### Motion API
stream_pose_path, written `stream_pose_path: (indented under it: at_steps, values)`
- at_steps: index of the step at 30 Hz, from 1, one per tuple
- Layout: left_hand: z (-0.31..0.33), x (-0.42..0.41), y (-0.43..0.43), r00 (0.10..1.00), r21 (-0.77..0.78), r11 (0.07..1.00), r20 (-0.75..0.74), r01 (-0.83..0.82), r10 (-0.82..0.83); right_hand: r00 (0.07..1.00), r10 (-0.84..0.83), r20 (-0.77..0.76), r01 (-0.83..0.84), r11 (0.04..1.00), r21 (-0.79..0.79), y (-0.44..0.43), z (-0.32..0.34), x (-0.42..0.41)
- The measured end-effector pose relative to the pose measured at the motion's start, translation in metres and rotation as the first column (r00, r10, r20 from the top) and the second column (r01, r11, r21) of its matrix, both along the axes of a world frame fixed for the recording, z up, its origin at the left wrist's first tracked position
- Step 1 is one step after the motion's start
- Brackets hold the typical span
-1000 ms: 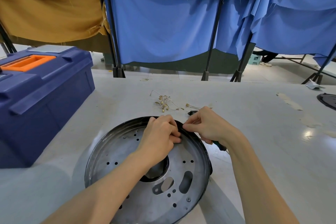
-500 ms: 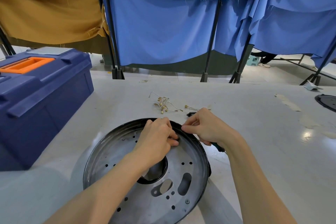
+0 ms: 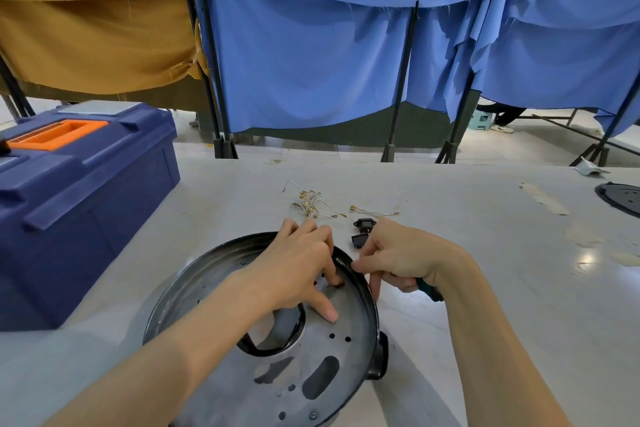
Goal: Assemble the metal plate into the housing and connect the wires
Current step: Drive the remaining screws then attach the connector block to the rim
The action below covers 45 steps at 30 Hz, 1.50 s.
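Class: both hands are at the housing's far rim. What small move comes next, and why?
Probably press the plate flush there: the left hand rests on it by the rim, the right hand, gripping a tool, touches the rim outside, and the wires lie untouched.

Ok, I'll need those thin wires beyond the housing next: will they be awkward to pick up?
Probably floppy: the thin wires lie in a loose, curling tangle. Likely very light, being so fine. Their gold terminals may snag, so the bunch could lift together.
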<state>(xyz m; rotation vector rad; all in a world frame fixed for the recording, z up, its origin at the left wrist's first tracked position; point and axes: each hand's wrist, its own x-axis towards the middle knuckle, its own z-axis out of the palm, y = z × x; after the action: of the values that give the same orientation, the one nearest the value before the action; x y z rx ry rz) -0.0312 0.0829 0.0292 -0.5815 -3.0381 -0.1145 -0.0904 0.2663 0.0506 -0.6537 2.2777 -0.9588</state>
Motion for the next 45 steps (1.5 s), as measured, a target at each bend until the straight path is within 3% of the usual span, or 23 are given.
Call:
stream_pose_path:
  at_steps: [2,7,9,16,21,24,35,39,42,45]
  values:
    - [0.002,-0.001,-0.001,0.999,0.03,0.999,0.044,0.022,-0.023,0.998,0.008,0.054,-0.007,1.0,-0.01,0.003,0.0,-0.002]
    - [0.0,-0.004,-0.001,0.996,0.068,0.997,0.069,0.046,-0.051,0.988,-0.056,-0.144,0.055,0.998,-0.005,-0.008,-0.007,-0.004]
    - [-0.001,-0.005,-0.002,0.997,0.054,0.998,0.057,0.045,-0.048,0.985,-0.074,-0.157,0.075,0.997,0.002,-0.015,-0.012,-0.004]
    - [0.002,-0.013,-0.012,0.997,-0.047,0.999,0.079,0.004,-0.001,0.973,-0.088,0.212,0.109,0.99,-0.09,-0.011,-0.005,-0.001]
    - [-0.012,-0.012,-0.011,0.997,0.013,0.999,0.06,-0.045,0.044,0.917,-0.382,-0.115,0.377,0.924,-0.06,0.021,-0.015,-0.022]
    - [-0.021,-0.007,-0.011,0.998,0.051,0.997,0.01,-0.057,0.057,0.894,-0.391,-0.22,0.417,0.904,0.09,0.027,-0.03,-0.029]
    - [-0.026,-0.003,-0.01,0.985,0.213,0.968,-0.076,-0.135,0.154,0.879,-0.294,-0.374,0.395,0.89,0.227,0.001,-0.053,-0.03]
    - [-0.017,0.007,-0.002,0.985,0.271,0.947,0.062,-0.172,0.161,0.879,-0.299,-0.371,0.397,0.89,0.223,0.0,-0.056,-0.031]
    - [-0.011,0.019,0.011,0.974,0.223,0.955,0.154,-0.195,0.163,0.875,-0.301,-0.378,0.403,0.887,0.226,-0.001,-0.055,-0.031]
    - [-0.012,0.028,0.024,0.972,0.077,0.973,0.101,-0.219,0.211,0.879,-0.292,-0.378,0.398,0.884,0.244,-0.001,-0.054,-0.03]
